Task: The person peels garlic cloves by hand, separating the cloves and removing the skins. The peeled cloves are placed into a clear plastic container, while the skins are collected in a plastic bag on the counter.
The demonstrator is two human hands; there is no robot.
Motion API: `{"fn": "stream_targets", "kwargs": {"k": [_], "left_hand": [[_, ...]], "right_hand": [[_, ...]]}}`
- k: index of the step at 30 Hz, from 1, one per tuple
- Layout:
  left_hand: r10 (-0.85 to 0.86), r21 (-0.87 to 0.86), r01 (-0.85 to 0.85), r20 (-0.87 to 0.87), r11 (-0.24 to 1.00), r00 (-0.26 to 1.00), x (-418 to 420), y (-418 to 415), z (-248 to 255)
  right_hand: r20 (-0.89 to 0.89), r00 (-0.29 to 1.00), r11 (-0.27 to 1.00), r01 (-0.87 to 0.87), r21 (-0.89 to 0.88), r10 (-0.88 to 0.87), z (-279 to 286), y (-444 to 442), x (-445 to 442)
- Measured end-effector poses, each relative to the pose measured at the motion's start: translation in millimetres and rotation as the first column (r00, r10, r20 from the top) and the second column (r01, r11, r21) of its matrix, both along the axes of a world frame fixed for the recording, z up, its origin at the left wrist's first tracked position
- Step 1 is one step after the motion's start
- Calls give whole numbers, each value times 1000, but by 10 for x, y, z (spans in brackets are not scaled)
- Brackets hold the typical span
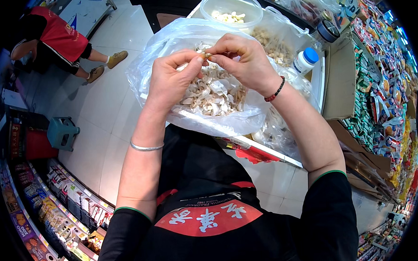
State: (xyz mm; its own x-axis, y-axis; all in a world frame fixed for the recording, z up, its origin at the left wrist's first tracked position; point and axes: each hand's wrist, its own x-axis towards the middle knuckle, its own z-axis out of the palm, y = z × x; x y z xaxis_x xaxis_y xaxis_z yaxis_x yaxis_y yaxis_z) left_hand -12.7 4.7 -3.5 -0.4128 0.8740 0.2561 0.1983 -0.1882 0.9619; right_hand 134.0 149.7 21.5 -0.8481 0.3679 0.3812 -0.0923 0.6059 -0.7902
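Between the fingertips of my left hand (177, 73) and my right hand (242, 59) is a small brownish garlic clove (206, 56), pinched from both sides. Both hands hover over a clear plastic bag (212, 126) spread wide on the white table. A heap of papery garlic skins (215, 91) fills the bag's middle. Just beyond my hands stands a round clear plastic tub (231, 3) with pale peeled garlic cloves (232, 17) in its bottom. To the right of my right hand, another plastic bag holds tan unpeeled cloves (273, 45).
A white bottle with a blue cap (305, 61) and a dark-lidded jar (327, 31) stand at the table's right. Cardboard boxes (341, 77) of packaged snacks crowd beyond. At left are a plastic stool (63, 132), snack shelves (68, 223) and a person in a red apron (56, 32).
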Motion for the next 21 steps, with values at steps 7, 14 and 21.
{"fn": "stream_targets", "kwargs": {"k": [7, 14, 21], "left_hand": [[63, -5, -63, 102, 998, 993, 63, -10, 49], [85, 30, -91, 153, 995, 985, 72, -2, 46], [103, 5, -105, 147, 994, 984, 67, 14, 27]], "right_hand": [[-76, 997, 969, -29, -246, 10, -76, -3, -48], [-48, 999, 994, -9, -105, 4, -26, 9, -20], [-105, 994, 971, -17, -239, -8, -29, -23, -31]]}}
